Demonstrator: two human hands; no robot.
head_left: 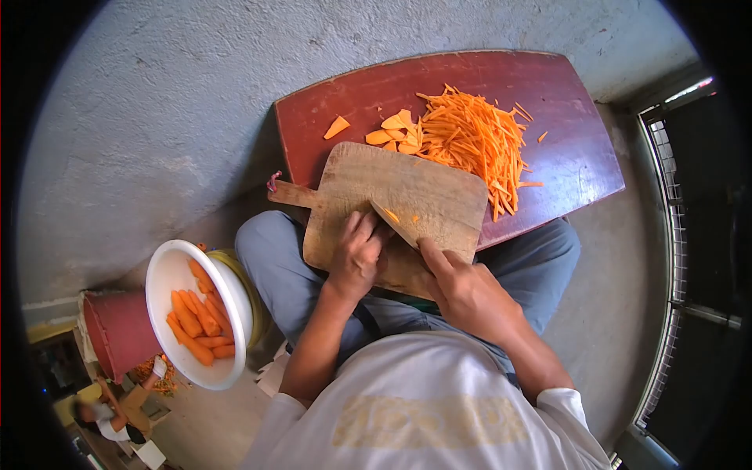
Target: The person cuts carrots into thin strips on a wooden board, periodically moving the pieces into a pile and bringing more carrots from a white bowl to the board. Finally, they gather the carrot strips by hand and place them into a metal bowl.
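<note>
A wooden cutting board [427, 192] lies on the near edge of a dark red low table [564, 149], partly over my lap. My right hand [464, 288] grips a knife [397, 223] whose blade lies flat on the board, with a small carrot bit on it. My left hand [356, 254] rests on the board with its fingers curled right against the blade; whatever is under the fingers is hidden. Beyond the board sits a heap of thin carrot strips [478, 137], with a few flat carrot slices [392, 129] to its left.
A white bowl [168, 270] of peeled whole carrots stands at my left, on a yellow bowl [252, 301]. A red bucket [117, 329] with carrot peelings beside it stands lower left. Grey concrete floor surrounds the table; a barred metal frame [677, 235] runs along the right.
</note>
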